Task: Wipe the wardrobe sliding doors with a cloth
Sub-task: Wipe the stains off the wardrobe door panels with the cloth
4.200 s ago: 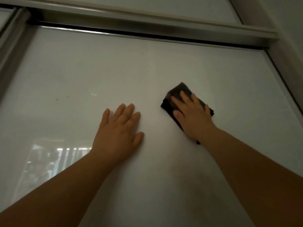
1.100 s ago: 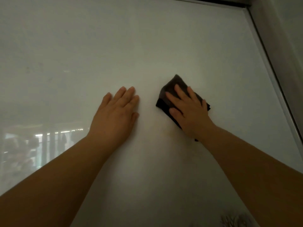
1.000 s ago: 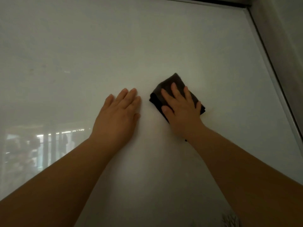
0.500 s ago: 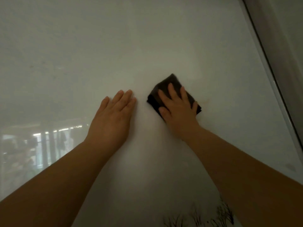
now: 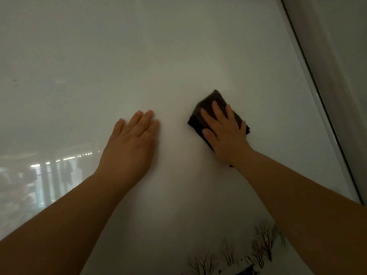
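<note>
Seen from above the forearms, two bare hands press against a pale, glossy sliding door (image 5: 178,56) that fills nearly the whole view. The right hand (image 5: 224,135) lies flat on a dark folded cloth (image 5: 210,101), fingers (image 5: 216,110) spread and extended, not curled around the fabric; it pins the cloth to the panel by pressure alone. Cloth corners peek out beyond the fingertips and beside the thumb and little finger. The left hand (image 5: 131,143) rests open on the bare panel, fingers together and straight, holding nothing, a short gap away from the thumb side of the cloth. Beyond the right little finger, well apart, runs the door's metal edge frame (image 5: 325,124). Below the right wrist a printed pattern of bare trees (image 5: 262,243) decorates the panel, and past the left little finger there is a bright reflection of a window (image 5: 43,175).

Judging from this, wiping is under way on the upper panel, with much surface left. Because the cloth is only pressed, not gripped, a fast stroke or lighter pressure could let it slip out and drop. Leaning hard through the bracing left palm might roll the door along its track or leave fresh smudges on the gloss.
</note>
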Demonstrator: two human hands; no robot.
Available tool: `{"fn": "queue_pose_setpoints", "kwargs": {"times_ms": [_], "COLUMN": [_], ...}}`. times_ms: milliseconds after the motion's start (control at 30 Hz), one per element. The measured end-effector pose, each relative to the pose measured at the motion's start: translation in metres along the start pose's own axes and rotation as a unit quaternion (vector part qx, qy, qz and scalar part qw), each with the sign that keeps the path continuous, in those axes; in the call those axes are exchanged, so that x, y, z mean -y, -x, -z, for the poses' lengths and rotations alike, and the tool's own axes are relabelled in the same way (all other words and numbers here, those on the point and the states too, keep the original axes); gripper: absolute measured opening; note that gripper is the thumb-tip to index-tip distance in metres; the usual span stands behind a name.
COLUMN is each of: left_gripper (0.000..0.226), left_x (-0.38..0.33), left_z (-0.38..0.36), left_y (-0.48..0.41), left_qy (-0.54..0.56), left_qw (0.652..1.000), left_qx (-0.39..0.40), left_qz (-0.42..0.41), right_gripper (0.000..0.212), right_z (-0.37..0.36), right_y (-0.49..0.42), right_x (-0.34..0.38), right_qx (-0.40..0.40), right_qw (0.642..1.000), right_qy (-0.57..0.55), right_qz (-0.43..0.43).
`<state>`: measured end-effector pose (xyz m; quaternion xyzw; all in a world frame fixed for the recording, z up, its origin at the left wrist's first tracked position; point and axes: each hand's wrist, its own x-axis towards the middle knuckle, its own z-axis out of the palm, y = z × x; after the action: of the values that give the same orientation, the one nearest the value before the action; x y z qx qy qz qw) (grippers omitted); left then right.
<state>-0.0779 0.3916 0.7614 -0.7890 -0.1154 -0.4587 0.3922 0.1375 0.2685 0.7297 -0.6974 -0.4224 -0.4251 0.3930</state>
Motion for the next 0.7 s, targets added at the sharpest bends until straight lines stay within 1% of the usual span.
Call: {"fn": "queue_pose_setpoints", "kwargs": {"times_ms": [67, 167, 233, 267, 333, 400, 467, 533, 633, 700], "left_gripper": [0.056, 0.055, 0.055, 0.055, 0.054, 0.054, 0.053, 0.053, 0.053, 0.054], "left_x": [-0.004, -0.009, -0.012, -0.013, -0.015, -0.018, -0.019, -0.022, -0.029, -0.036], "left_z": [-0.003, -0.008, -0.009, -0.009, -0.008, -0.007, -0.007, -0.008, -0.010, -0.012], "left_y": [-0.003, -0.007, -0.008, -0.009, -0.010, -0.013, -0.015, -0.019, -0.024, -0.029], "left_qy": [-0.006, -0.007, -0.010, -0.011, -0.011, -0.009, -0.009, -0.008, -0.011, -0.010], "left_qw": [1.000, 1.000, 1.000, 1.000, 1.000, 1.000, 1.000, 1.000, 1.000, 1.000], "left_qx": [0.002, 0.002, 0.000, 0.000, -0.002, -0.004, -0.006, -0.008, -0.011, -0.011], "left_qz": [0.001, 0.004, 0.004, 0.002, 0.000, 0.000, 0.000, -0.003, -0.009, -0.016], "right_gripper": [0.050, 0.051, 0.050, 0.049, 0.049, 0.051, 0.047, 0.047, 0.047, 0.047], "right_z": [-0.003, -0.025, -0.033, -0.032, -0.026, -0.013, 0.001, 0.011, 0.012, 0.002], "right_y": [0.001, 0.036, 0.059, 0.064, 0.059, 0.035, 0.005, -0.019, -0.030, -0.019], "right_x": [0.016, 0.008, -0.015, -0.029, -0.054, -0.070, -0.074, -0.067, -0.043, -0.034], "right_qx": [-0.004, -0.032, -0.029, -0.023, -0.019, -0.035, -0.028, -0.025, -0.024, -0.028], "right_qw": [1.000, 0.994, 0.985, 0.982, 0.984, 0.993, 0.999, 1.000, 1.000, 0.999], "right_qy": [-0.009, 0.011, 0.027, 0.036, 0.051, 0.040, 0.020, 0.000, -0.016, -0.002], "right_qz": [0.009, 0.105, 0.170, 0.186, 0.171, 0.103, 0.029, -0.009, -0.009, 0.035]}}
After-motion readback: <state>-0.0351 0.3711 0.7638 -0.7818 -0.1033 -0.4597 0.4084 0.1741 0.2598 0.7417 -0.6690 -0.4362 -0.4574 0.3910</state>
